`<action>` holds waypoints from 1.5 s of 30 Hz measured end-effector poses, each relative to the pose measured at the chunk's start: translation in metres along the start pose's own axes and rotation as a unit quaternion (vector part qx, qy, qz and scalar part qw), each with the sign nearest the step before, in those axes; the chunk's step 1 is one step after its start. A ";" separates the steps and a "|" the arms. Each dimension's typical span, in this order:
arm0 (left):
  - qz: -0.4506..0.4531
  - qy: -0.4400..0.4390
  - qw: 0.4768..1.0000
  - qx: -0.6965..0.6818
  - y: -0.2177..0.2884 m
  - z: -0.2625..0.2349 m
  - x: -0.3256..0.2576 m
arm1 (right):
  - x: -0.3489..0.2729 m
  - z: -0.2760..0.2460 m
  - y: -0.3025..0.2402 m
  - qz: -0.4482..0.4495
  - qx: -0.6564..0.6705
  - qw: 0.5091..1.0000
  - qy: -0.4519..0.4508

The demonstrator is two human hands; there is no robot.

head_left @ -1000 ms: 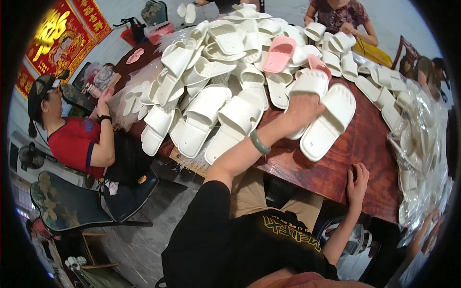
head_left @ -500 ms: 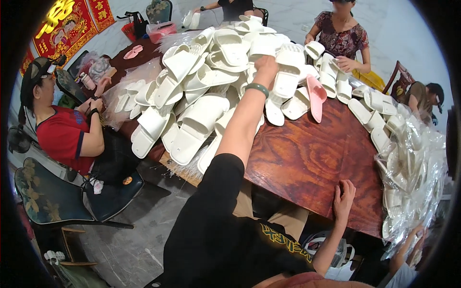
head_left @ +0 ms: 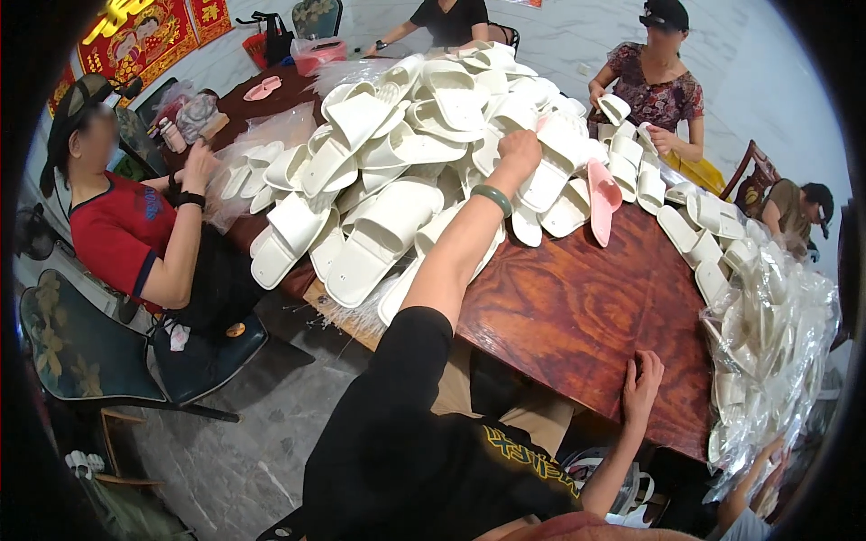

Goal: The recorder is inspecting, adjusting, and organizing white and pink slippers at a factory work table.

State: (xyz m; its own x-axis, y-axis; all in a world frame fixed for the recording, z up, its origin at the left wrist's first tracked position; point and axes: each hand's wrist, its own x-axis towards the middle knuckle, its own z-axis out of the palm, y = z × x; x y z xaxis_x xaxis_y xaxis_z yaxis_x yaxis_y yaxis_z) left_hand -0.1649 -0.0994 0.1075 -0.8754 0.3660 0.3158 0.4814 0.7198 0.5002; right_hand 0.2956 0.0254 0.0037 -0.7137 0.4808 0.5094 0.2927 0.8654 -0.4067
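- The left hand [head_left: 519, 157], its wrist ringed by a green bangle [head_left: 492, 198], reaches to the near side of a heap of white slippers [head_left: 388, 227]. Its fingers are curled together against the footwear; whether they grip a slipper, one cannot tell.
- The right hand [head_left: 641, 389] rests at the near edge of the wooden table [head_left: 559, 316], fingers loosely bent and a little apart, with nothing seen in them.
- The heap covers the middle and left of the table; a pink slipper [head_left: 603, 203] lies at its right side, near the left hand. Another pink piece [head_left: 263, 88] lies at the far left.
- Along the right edge, white slippers lie under clear plastic [head_left: 771, 316], with a loose row [head_left: 687, 236] just beyond.
- Judging by how things lie, only the covered portion looks dealt with; the uncovered heap, seemingly much larger, looks outstanding.
- At the far right, a co-worker in a patterned top [head_left: 657, 97] handles a white slipper [head_left: 614, 109].
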 end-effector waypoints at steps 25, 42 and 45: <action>0.274 -0.062 0.956 -0.086 0.109 -0.111 -0.126 | -0.008 -0.001 0.018 -0.005 -0.040 0.998 0.039; 0.303 -0.383 0.858 -0.159 0.116 0.080 -0.216 | -0.003 -0.005 0.012 -0.023 -0.083 0.996 0.008; 0.252 -0.362 0.881 -0.172 0.102 0.091 -0.205 | 0.006 -0.008 0.005 -0.049 -0.120 0.991 -0.032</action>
State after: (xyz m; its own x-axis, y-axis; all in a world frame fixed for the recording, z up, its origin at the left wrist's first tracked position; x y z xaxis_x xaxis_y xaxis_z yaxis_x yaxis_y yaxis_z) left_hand 0.0598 -0.0473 0.0202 -0.2850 0.9579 0.0335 0.6936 0.1820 0.6970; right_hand 0.2982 0.0333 0.0111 -0.7828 0.3901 0.4848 0.3577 0.9196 -0.1624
